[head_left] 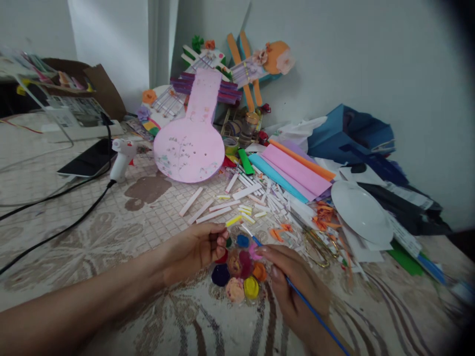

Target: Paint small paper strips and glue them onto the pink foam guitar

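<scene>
Between the thumb and fingers of my left hand (pixel 198 249) is a small yellow-painted strip (pixel 233 220), its far end pointing right. My right hand (pixel 297 284) grips a blue paintbrush (pixel 309 305). The brush's pale tip is close to the strip's right end; I cannot tell if they touch. Below both hands sits a round palette of paints, with yellow paint (pixel 251 287), orange paint (pixel 260 271), peach paint (pixel 235 290) and dark blue paint (pixel 220 275) among its wells. Several white strips (pixel 213 214) and a few yellow-tinted ones lie just beyond.
A pink guitar-shaped cutout (pixel 189 148) stands behind, before other decorated ones. At left are a white glue gun (pixel 120 160) with its cord and a black tablet (pixel 87 159). Coloured paper (pixel 293 170), scissors (pixel 317 249), a white plate (pixel 359 212) and a blue bag (pixel 351 133) fill the right.
</scene>
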A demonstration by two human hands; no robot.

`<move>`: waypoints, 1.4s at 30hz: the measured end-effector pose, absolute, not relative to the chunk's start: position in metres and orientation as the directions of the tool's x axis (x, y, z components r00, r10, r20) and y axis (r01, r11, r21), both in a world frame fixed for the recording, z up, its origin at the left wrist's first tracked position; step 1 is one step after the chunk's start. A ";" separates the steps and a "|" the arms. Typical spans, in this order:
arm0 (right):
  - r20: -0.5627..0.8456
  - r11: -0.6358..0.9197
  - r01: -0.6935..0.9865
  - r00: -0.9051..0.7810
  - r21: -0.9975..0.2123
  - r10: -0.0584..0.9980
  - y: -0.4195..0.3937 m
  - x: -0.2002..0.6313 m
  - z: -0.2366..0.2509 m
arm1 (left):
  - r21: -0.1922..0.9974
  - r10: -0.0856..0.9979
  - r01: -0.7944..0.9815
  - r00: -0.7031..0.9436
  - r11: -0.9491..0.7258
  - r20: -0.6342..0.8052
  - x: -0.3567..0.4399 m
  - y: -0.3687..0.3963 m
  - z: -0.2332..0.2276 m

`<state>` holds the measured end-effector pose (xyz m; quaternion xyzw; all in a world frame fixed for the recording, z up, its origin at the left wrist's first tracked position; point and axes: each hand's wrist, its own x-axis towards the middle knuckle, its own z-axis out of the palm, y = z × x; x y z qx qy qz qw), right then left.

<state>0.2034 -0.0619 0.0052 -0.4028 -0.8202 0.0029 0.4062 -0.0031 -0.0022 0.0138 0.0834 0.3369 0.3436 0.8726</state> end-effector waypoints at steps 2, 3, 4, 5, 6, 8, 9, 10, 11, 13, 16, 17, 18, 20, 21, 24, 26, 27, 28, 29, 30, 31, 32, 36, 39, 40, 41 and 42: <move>0.675 0.662 0.673 -0.323 -0.330 0.664 -0.062 0.203 0.005 | 0.376 0.654 -0.542 0.535 0.751 -0.535 -0.003 -0.002 0.014; 0.672 0.671 0.667 -0.338 -0.323 0.659 -0.062 0.203 0.005 | 0.375 0.653 -0.543 0.534 0.752 -0.537 -0.002 -0.002 0.014; 0.664 0.685 0.656 -0.363 -0.316 0.654 -0.062 0.203 0.005 | 0.374 0.652 -0.543 0.532 0.752 -0.540 -0.002 -0.002 0.014; 0.658 0.695 0.646 -0.379 -0.314 0.650 -0.062 0.203 0.005 | 0.375 0.653 -0.543 0.530 0.751 -0.541 -0.002 -0.002 0.015; 0.656 0.696 0.644 -0.381 -0.316 0.651 -0.062 0.203 0.005 | 0.375 0.654 -0.544 0.528 0.751 -0.542 -0.002 -0.002 0.015; 0.663 0.672 0.665 -0.346 -0.326 0.664 -0.062 0.203 0.005 | 0.375 0.653 -0.544 0.524 0.751 -0.548 -0.002 -0.002 0.015; 0.667 0.662 0.674 -0.331 -0.328 0.668 -0.062 0.203 0.005 | 0.375 0.652 -0.543 0.522 0.751 -0.550 -0.002 -0.002 0.015; 0.668 0.663 0.675 -0.334 -0.324 0.666 -0.062 0.203 0.005 | 0.378 0.652 -0.541 0.523 0.751 -0.548 -0.002 -0.002 0.015; 0.664 0.678 0.664 -0.357 -0.315 0.657 -0.062 0.203 0.005 | 0.380 0.653 -0.539 0.527 0.751 -0.543 -0.002 -0.002 0.015; 0.659 0.707 0.636 -0.393 -0.309 0.641 -0.061 0.202 0.006 | 0.385 0.656 -0.536 0.539 0.751 -0.528 -0.002 -0.002 0.014; 0.671 0.686 0.644 -0.346 -0.338 0.656 -0.062 0.201 0.007 | 0.381 0.654 -0.536 0.541 0.753 -0.529 -0.003 -0.002 0.013; 0.671 0.685 0.646 -0.344 -0.338 0.657 -0.062 0.201 0.007 | 0.382 0.652 -0.535 0.538 0.754 -0.533 -0.003 -0.003 0.013; 0.664 0.690 0.643 -0.360 -0.333 0.656 -0.063 0.201 0.007 | 0.383 0.652 -0.533 0.539 0.754 -0.534 -0.003 -0.003 0.013; 0.645 0.714 0.626 -0.411 -0.314 0.644 -0.063 0.201 0.007 | 0.385 0.652 -0.530 0.545 0.755 -0.527 -0.003 -0.002 0.013; 0.642 0.715 0.625 -0.416 -0.313 0.644 -0.063 0.201 0.007 | 0.386 0.652 -0.530 0.547 0.755 -0.525 -0.003 -0.002 0.013; 0.647 0.706 0.627 -0.396 -0.328 0.652 -0.063 0.200 0.006 | 0.382 0.650 -0.531 0.546 0.756 -0.528 -0.003 -0.002 0.012; 0.647 0.731 0.601 -0.424 -0.323 0.634 -0.063 0.200 0.006 | 0.383 0.652 -0.533 0.548 0.755 -0.523 -0.003 -0.001 0.011; 0.644 0.744 0.586 -0.440 -0.322 0.626 -0.064 0.200 0.006 | 0.383 0.656 -0.536 0.552 0.752 -0.516 -0.003 -0.002 0.011; 0.639 0.749 0.575 -0.448 -0.329 0.625 -0.064 0.200 0.006 | 0.383 0.657 -0.537 0.556 0.751 -0.509 -0.003 -0.002 0.010; 0.637 0.748 0.571 -0.446 -0.338 0.629 -0.064 0.200 0.006 | 0.383 0.659 -0.539 0.558 0.750 -0.504 -0.003 -0.002 0.010; 0.631 0.744 0.574 -0.446 -0.343 0.635 -0.065 0.200 0.006 | 0.383 0.659 -0.540 0.560 0.750 -0.502 -0.003 -0.002 0.010; 0.624 0.743 0.577 -0.453 -0.340 0.637 -0.065 0.200 0.006 | 0.380 0.657 -0.539 0.560 0.751 -0.505 -0.003 -0.002 0.010; 0.621 0.748 0.577 -0.466 -0.328 0.631 -0.065 0.201 0.006 | 0.376 0.654 -0.539 0.560 0.754 -0.509 -0.003 -0.002 0.010; 0.635 0.745 0.587 -0.451 -0.319 0.627 -0.063 0.203 0.005 | 0.366 0.641 -0.533 0.555 0.763 -0.529 -0.003 -0.001 0.012; 0.663 0.703 0.607 -0.357 -0.370 0.658 -0.061 0.205 0.005 | 0.366 0.640 -0.532 0.548 0.764 -0.539 -0.003 -0.001 0.012; 0.660 0.702 0.606 -0.357 -0.375 0.661 -0.061 0.205 0.005 | 0.367 0.641 -0.533 0.547 0.763 -0.538 -0.003 -0.001 0.012; 0.658 0.709 0.602 -0.371 -0.367 0.655 -0.061 0.206 0.005 | 0.369 0.642 -0.532 0.547 0.762 -0.538 -0.003 -0.001 0.012; 0.656 0.716 0.601 -0.384 -0.356 0.649 -0.061 0.206 0.005 | 0.370 0.645 -0.535 0.544 0.760 -0.538 -0.003 -0.001 0.012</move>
